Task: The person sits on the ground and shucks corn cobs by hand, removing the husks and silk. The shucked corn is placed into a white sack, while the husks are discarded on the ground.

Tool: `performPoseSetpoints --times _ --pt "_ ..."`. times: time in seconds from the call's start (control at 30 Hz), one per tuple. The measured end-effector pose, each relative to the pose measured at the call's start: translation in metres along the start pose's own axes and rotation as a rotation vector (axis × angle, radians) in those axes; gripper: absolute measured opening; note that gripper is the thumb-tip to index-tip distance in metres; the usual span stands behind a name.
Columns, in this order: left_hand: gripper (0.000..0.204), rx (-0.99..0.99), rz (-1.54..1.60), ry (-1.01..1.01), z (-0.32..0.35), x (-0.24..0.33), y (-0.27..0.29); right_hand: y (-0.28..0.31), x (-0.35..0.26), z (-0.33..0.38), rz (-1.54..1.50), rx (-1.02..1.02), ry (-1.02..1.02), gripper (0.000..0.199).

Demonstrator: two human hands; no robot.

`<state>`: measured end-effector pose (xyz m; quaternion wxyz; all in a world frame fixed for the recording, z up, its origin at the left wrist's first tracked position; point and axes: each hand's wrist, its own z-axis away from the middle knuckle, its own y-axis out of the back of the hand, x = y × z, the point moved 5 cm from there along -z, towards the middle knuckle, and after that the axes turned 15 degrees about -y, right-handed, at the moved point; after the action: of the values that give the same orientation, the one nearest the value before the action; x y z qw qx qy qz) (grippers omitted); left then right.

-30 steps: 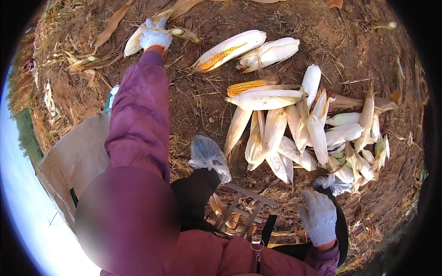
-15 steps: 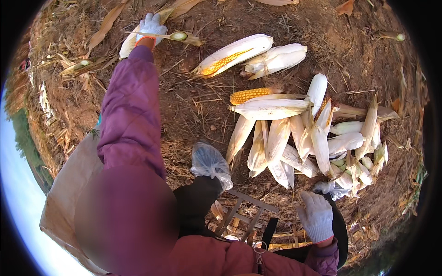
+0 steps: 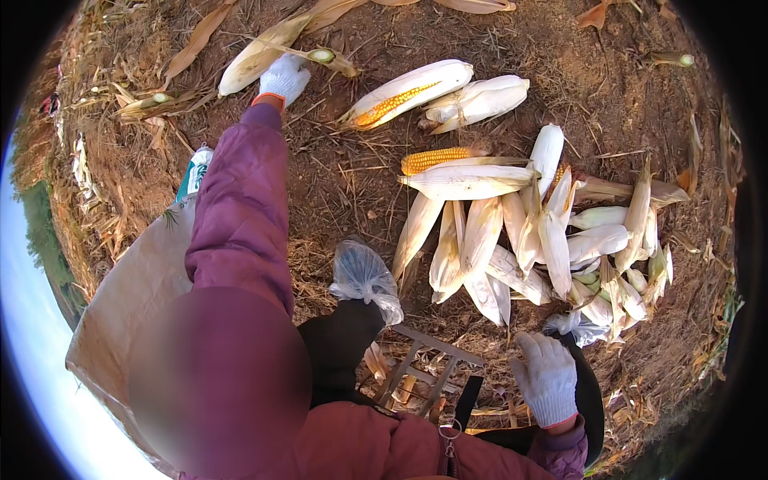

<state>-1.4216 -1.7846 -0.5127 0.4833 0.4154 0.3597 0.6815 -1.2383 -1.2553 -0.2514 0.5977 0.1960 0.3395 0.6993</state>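
Reach stage imo: left hand (image 3: 285, 79) by husked ear (image 3: 254, 58), can't tell grip; needs curled fingers. Right hand (image 3: 547, 379) loose.

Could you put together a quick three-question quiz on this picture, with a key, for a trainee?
1. Which of these is nearest to the left hand?
A. the metal frame
B. the husk-covered ear
C. the plastic bag around a foot

2. True or false: the right hand is bare.

3. Fill in the colour: the left ear of the pair lying beyond the main pile shows ____ kernels through its split husk.

Key
1. B
2. False; it wears a pale glove with an orange edge at the wrist.
3. yellow
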Motion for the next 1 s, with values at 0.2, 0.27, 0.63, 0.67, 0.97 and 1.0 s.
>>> performPoseSetpoints --times 0.2,0.27,0.63,0.67,0.97,1.0 --pt "0.079 0.403 -0.289 0.039 -0.022 -0.029 0.027 -0.010 0.005 -0.005 0.020 -0.072 -0.049 0.042" --pt "0.086 0.436 -0.264 -0.017 -0.034 -0.038 0.022 -0.012 0.004 -0.009 0.010 -0.060 -0.047 0.042" --pt "0.072 0.027 -0.308 0.067 -0.031 -0.025 -0.006 -0.018 -0.001 -0.022 -0.008 -0.077 -0.042 0.041" --pt "0.058 0.045 -0.389 0.064 -0.031 -0.025 -0.005 -0.018 0.000 -0.022 -0.008 -0.076 -0.032 0.041" --pt "0.071 0.684 -0.446 -0.105 -0.043 -0.019 0.020 -0.019 -0.002 -0.025 0.001 -0.111 -0.036 0.042" --pt "0.066 0.769 -0.507 -0.173 -0.042 -0.032 0.015 -0.019 -0.001 -0.026 -0.002 -0.119 -0.020 0.042"
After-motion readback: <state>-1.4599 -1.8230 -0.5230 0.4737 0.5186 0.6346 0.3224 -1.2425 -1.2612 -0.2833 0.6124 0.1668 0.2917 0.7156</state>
